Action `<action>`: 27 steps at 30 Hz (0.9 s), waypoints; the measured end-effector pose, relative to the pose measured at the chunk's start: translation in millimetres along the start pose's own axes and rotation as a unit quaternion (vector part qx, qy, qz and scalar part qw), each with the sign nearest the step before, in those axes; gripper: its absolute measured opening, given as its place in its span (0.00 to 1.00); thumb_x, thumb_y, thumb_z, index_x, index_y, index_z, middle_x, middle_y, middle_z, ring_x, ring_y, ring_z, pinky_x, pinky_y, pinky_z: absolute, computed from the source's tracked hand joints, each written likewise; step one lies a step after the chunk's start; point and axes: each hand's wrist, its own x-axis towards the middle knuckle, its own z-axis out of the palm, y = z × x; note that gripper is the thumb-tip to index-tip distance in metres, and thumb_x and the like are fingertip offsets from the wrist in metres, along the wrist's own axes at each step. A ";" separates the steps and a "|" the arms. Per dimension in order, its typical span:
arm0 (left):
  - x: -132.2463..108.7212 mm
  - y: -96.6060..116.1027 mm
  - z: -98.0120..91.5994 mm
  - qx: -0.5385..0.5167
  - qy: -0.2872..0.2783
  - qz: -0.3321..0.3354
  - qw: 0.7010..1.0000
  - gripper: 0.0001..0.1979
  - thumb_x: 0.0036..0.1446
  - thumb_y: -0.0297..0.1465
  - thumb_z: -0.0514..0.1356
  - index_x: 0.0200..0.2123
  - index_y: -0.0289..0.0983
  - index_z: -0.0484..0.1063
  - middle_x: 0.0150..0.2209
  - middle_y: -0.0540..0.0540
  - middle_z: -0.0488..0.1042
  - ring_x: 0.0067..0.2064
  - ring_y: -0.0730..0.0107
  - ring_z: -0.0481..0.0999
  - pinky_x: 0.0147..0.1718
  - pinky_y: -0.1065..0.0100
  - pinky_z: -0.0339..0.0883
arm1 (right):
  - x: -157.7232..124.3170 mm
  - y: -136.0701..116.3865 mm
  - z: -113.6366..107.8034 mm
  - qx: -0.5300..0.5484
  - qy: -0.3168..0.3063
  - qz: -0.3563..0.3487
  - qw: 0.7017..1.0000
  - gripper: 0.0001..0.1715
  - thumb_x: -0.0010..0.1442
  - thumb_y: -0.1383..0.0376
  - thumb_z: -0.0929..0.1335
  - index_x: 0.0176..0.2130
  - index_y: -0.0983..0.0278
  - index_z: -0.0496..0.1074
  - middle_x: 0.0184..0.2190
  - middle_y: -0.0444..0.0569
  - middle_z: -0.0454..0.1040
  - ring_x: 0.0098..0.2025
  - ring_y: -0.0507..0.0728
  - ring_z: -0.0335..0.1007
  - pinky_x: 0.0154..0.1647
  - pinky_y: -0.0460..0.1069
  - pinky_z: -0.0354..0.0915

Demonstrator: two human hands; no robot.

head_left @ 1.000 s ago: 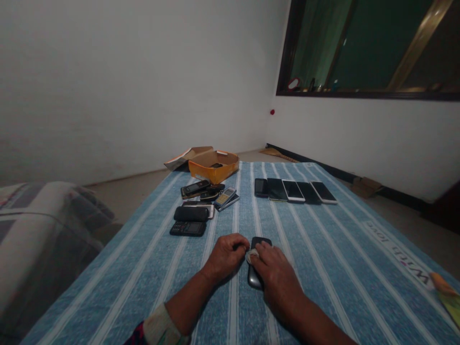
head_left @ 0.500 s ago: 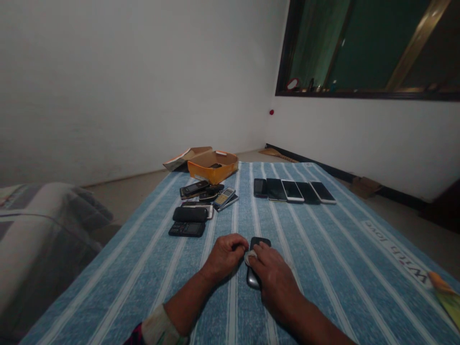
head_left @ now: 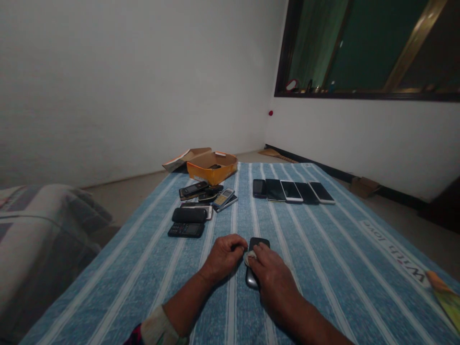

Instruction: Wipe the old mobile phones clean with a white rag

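Observation:
A dark mobile phone (head_left: 253, 279) with a grey lower end lies on the blue striped cloth in front of me. My right hand (head_left: 271, 270) rests over it, fingers bent around a small crumpled white wipe (head_left: 250, 258) pressed to the phone. Most of the wipe and the phone's middle are hidden beneath those fingers. At the phone's left edge is my left hand (head_left: 226, 254), its fingers curled in and thumb against them; whether they grip the phone's edge or anything else is hidden.
Left of centre lies a pile of old phones, including a black keypad phone (head_left: 186, 230) and a blue-grey phone (head_left: 224, 197). An orange cardboard box (head_left: 212, 173) stands behind. Several smartphones, one white-framed (head_left: 291, 190), form a row at right. A grey-covered piece (head_left: 46, 239) stands left.
My hands hold nearly the same pose at the phone, the wipe still under my right fingers. The whole view has shifted very slightly.

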 end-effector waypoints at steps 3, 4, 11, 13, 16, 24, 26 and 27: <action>0.0 -2.4 0.7 0.003 0.002 -0.003 1.000 0.08 0.48 0.28 0.55 0.26 0.37 0.75 0.27 0.49 0.77 0.31 0.67 0.76 0.35 0.70 0.69 | 3.1 1.5 -1.1 0.005 -0.002 -0.003 1.000 0.25 0.57 0.79 0.65 0.52 0.64 0.73 0.57 0.59 0.70 0.61 0.66 0.62 0.58 0.62 0.63; 0.0 -3.0 0.8 0.005 0.002 -0.003 1.000 0.08 0.49 0.28 0.55 0.26 0.38 0.75 0.26 0.49 0.77 0.31 0.67 0.76 0.35 0.70 0.69 | 5.7 3.2 -1.7 0.005 -0.001 -0.004 1.000 0.23 0.58 0.78 0.65 0.51 0.64 0.73 0.57 0.59 0.70 0.61 0.66 0.63 0.58 0.62 0.63; 0.8 -2.5 -0.1 0.006 -0.006 -0.001 1.000 0.08 0.49 0.29 0.55 0.26 0.38 0.75 0.26 0.50 0.77 0.31 0.67 0.76 0.35 0.69 0.68 | 23.9 16.4 -2.0 0.005 -0.003 0.021 1.000 0.24 0.59 0.78 0.64 0.53 0.64 0.72 0.56 0.56 0.71 0.60 0.66 0.65 0.58 0.59 0.64; 1.0 -2.9 0.0 0.005 -0.003 -0.002 1.000 0.08 0.49 0.29 0.55 0.26 0.37 0.75 0.26 0.49 0.77 0.31 0.67 0.76 0.35 0.69 0.68 | 25.4 17.5 -2.1 0.006 -0.006 0.029 1.000 0.25 0.58 0.79 0.64 0.53 0.65 0.72 0.56 0.56 0.71 0.60 0.65 0.65 0.59 0.58 0.64; 0.8 -3.8 0.0 0.004 0.000 -0.004 1.000 0.08 0.48 0.29 0.55 0.26 0.37 0.75 0.26 0.50 0.76 0.31 0.67 0.76 0.35 0.69 0.68 | 22.2 14.9 -2.7 0.006 -0.008 0.035 0.999 0.26 0.58 0.79 0.64 0.54 0.66 0.72 0.56 0.58 0.70 0.61 0.66 0.64 0.59 0.59 0.63; 1.2 -1.8 -0.7 0.002 -0.004 -0.002 1.000 0.08 0.48 0.29 0.55 0.26 0.37 0.75 0.27 0.49 0.77 0.31 0.67 0.76 0.36 0.69 0.68 | 4.1 2.1 -1.7 0.006 -0.013 -0.003 1.000 0.29 0.54 0.81 0.65 0.53 0.67 0.72 0.58 0.62 0.68 0.62 0.69 0.62 0.57 0.64 0.65; 1.5 -1.3 -0.9 0.005 -0.004 0.000 1.000 0.08 0.48 0.29 0.55 0.26 0.38 0.76 0.27 0.49 0.77 0.31 0.67 0.76 0.36 0.69 0.68 | 7.4 5.0 -1.9 0.004 -0.012 -0.001 1.000 0.27 0.55 0.80 0.65 0.53 0.67 0.72 0.57 0.62 0.69 0.61 0.69 0.62 0.57 0.63 0.65; 1.6 -1.1 -1.0 0.005 -0.005 0.000 1.000 0.09 0.49 0.29 0.55 0.26 0.38 0.76 0.26 0.49 0.77 0.31 0.67 0.76 0.36 0.69 0.68 | 10.0 7.2 -2.0 0.004 -0.010 0.001 1.000 0.26 0.57 0.79 0.65 0.53 0.67 0.72 0.57 0.61 0.69 0.61 0.68 0.63 0.57 0.63 0.65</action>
